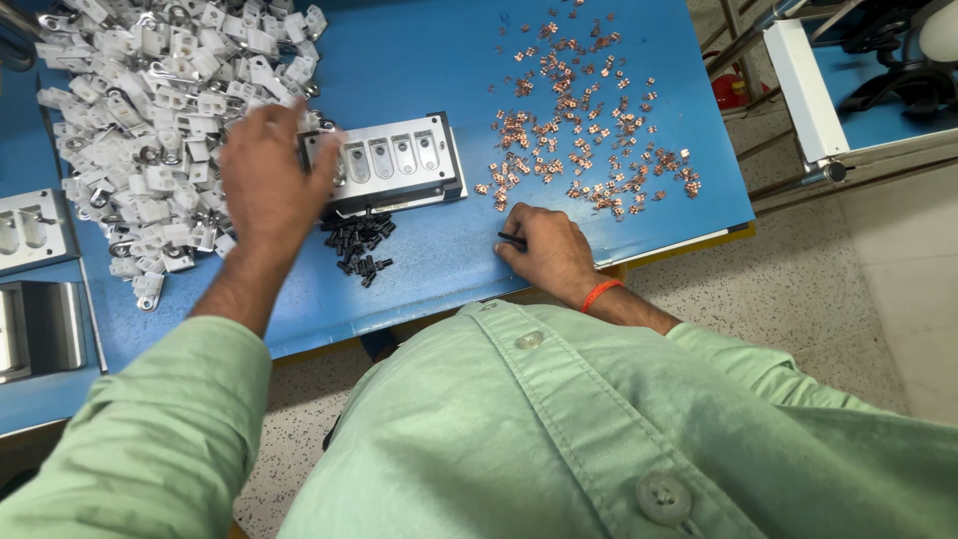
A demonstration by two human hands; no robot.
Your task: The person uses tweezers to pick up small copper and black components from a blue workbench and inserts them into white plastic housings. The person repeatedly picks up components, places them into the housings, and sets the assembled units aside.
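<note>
My left hand (267,180) hovers over the left end of a grey metal fixture block (394,165) with several slots, fingers curled at the edge of a big heap of white plastic parts (150,100). What it holds is hidden. My right hand (544,250) rests on the blue table (429,60), fingers pinched on a thin black stick-like tool that pokes out to the left. A small pile of black pins (359,245) lies just below the fixture. Scattered copper clips (579,130) lie beyond my right hand.
More metal fixtures (35,269) sit on a neighbouring blue surface at the far left. The table's front edge runs just before my green shirt. To the right are a speckled floor, a white-framed bench (808,90) and a red object under it.
</note>
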